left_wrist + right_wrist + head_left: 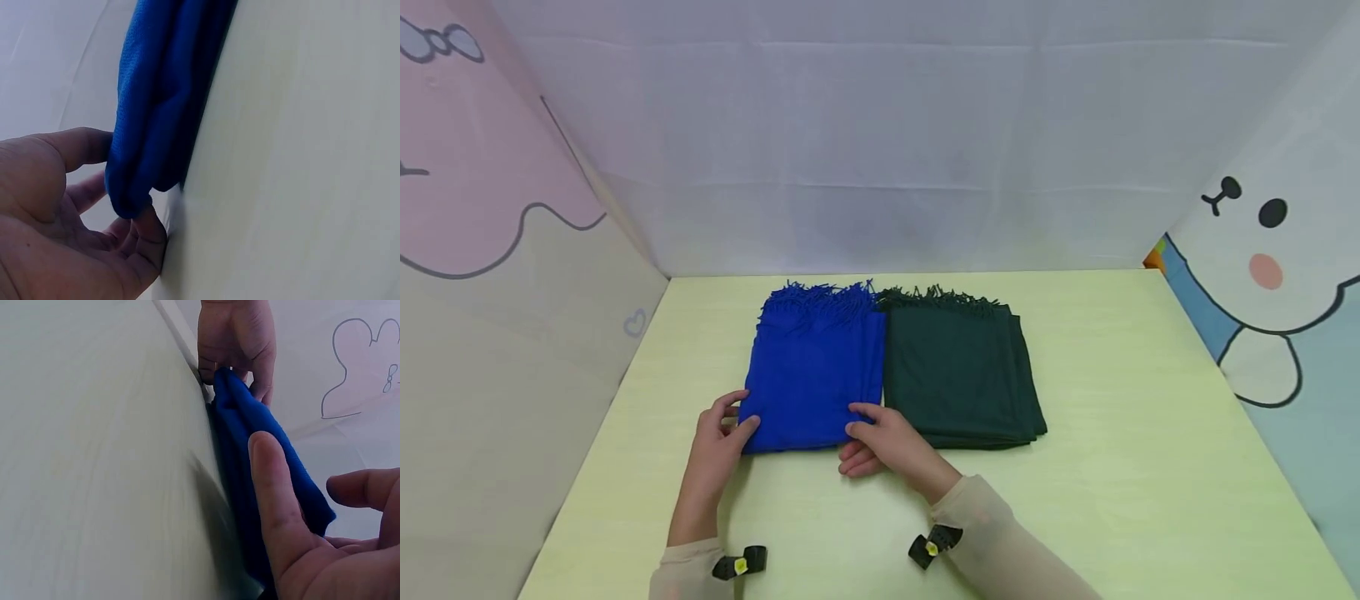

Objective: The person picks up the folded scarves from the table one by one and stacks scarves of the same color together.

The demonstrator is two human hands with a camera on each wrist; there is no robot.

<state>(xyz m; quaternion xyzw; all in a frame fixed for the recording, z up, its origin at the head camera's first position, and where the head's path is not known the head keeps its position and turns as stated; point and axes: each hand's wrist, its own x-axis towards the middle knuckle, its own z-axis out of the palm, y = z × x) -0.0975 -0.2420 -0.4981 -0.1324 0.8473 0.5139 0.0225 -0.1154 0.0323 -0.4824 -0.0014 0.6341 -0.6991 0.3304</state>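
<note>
A folded blue scarf [812, 375] with a fringe at its far end lies on the table. My left hand [715, 437] holds its near left corner, thumb over the top. In the left wrist view, fingers [87, 147] touch the blue fabric [156, 94] from both sides of the corner. At the near right corner is my right hand [887, 442], thumb and forefinger spread on the cloth. One digit of that hand lies along the folded edge in the right wrist view, another stands apart. A folded dark green scarf [955, 375], also fringed, lies right beside the blue one.
The pale yellow table [1135, 467] runs back to a white cloth wall [895, 150]. Printed cloth panels stand on both sides, with a pink shape [467, 150] at left and a white cartoon face [1277, 225] at right. Black straps [741, 565] circle both sleeves.
</note>
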